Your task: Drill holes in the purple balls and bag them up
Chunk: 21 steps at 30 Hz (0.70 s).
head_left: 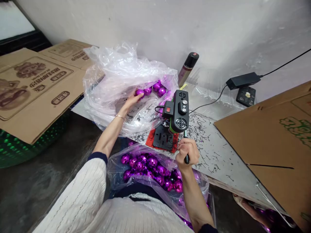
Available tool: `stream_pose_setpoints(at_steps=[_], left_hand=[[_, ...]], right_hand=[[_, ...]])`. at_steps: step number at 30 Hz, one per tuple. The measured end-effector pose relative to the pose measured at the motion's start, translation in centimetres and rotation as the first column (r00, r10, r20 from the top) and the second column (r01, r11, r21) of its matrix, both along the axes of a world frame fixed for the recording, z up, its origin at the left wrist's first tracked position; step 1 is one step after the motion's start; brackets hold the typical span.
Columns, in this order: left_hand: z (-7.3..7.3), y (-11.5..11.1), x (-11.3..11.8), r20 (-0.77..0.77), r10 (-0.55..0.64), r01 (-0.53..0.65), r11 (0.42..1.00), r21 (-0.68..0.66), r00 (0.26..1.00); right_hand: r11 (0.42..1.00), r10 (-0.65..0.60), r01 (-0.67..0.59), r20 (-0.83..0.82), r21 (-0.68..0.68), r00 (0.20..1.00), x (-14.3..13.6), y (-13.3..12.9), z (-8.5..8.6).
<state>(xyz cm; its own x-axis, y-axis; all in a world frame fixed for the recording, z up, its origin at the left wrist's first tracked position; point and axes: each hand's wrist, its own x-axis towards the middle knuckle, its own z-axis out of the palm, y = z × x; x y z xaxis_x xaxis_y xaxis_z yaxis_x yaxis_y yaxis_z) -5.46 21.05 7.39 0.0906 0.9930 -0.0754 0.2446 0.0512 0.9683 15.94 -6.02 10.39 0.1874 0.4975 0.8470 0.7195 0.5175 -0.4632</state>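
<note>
On the worktop (218,155), a clear plastic bag (116,74) holds purple faceted balls (155,88); the left hand (131,100) reaches in, fingers touching one, not yet clasped. The right hand (186,149) is clamped on the small press's lever (186,147). Fetching step, apparently; next needs a firm pinch.

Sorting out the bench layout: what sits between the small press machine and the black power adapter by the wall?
In the head view, only the adapter's black cable crosses that stretch from press to adapter, over wrinkled clear film.
</note>
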Motion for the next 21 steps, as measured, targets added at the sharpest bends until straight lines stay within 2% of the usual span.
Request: stream_pose_setpoints(at_steps=[2,4,6,9,12,15,18,21], left_hand=[[0.6,-2.8,-0.6,0.27,-0.027,0.063,0.99,-0.125,0.963],[0.7,-6.0,-1.0,0.447,-0.028,0.129,0.972,-0.197,0.894],[0.4,-9.2,-1.1,0.533,-0.033,0.17,0.963,-0.211,0.846],[-1.1,-13.6,0.2,0.551,-0.055,0.191,0.962,-0.192,0.832],[-3.4,-16.8,2.7,0.47,-0.148,0.215,0.972,-0.092,0.87],[-5.3,-18.6,5.1,0.266,-0.214,0.212,0.977,0.036,0.94],[-6.2,-19.3,6.1,-0.027,-0.189,0.191,0.966,0.172,0.982],[-6.1,-19.4,6.1,-0.2,-0.18,0.23,0.936,0.266,0.963]], right_hand=[[1.0,0.006,-0.006,0.004,0.006,1.0,0.0,0.1,0.1],[1.0,0.011,-0.011,0.001,0.02,1.0,0.0,0.3,0.4],[0.999,0.009,-0.009,-0.01,0.033,1.0,-0.1,0.5,0.9],[0.999,-0.002,0.004,-0.03,0.043,1.0,-0.1,0.9,1.7],[0.999,-0.006,0.007,-0.035,0.036,0.999,0.0,1.2,2.5],[1.0,-0.009,0.01,-0.027,0.015,1.0,0.1,1.2,2.9],[1.0,0.0,0.001,-0.015,0.01,1.0,0.2,1.0,2.9],[1.0,0.011,-0.011,-0.004,0.006,1.0,0.3,0.9,2.7]])
